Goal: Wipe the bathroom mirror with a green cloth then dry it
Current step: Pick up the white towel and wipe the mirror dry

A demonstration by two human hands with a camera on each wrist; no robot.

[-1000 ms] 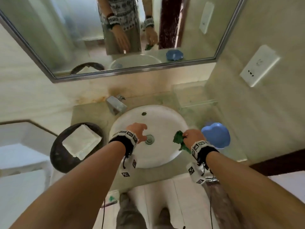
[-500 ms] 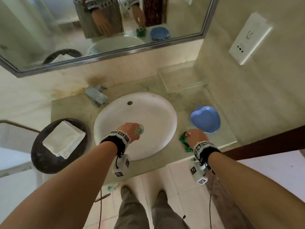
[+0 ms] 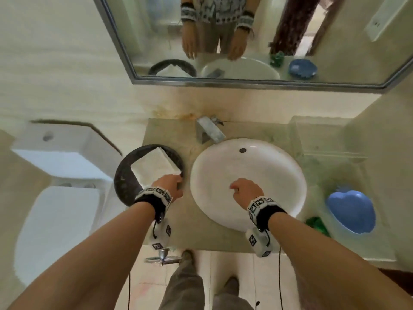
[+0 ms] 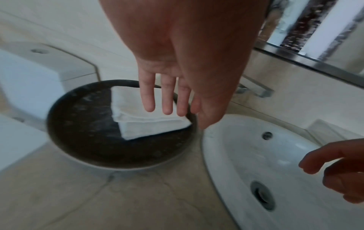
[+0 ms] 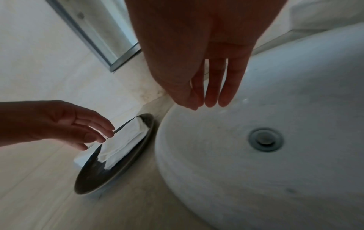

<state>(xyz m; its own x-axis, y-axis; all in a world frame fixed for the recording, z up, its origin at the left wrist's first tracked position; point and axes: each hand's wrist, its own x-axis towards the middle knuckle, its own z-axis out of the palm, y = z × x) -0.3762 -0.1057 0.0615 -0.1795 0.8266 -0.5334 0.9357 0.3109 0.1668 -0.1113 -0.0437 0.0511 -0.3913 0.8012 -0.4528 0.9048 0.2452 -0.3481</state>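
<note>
The crumpled green cloth [image 3: 317, 225] lies on the counter between the sink and a blue dish, free of both hands. A folded white cloth [image 3: 154, 167] [image 4: 145, 121] [image 5: 122, 140] rests on a dark round plate [image 3: 124, 182] [image 4: 88, 140] left of the sink. My left hand [image 3: 173, 185] [image 4: 167, 107] hovers over the white cloth's near corner with fingers straight, holding nothing. My right hand [image 3: 240, 190] [image 5: 208, 101] hangs empty over the white sink basin [image 3: 279, 171], fingers relaxed. The mirror [image 3: 301, 30] hangs on the wall above.
A metal tap [image 3: 209, 130] stands behind the sink. A blue heart-shaped dish [image 3: 350, 211] sits at the counter's right, with a clear glass shelf [image 3: 324, 139] behind it. A white toilet [image 3: 55, 175] stands left of the counter. The right wall is close.
My right hand let go of the green cloth on the counter and moved over the sink. My left hand moved left from the drain to the white cloth on the plate.
</note>
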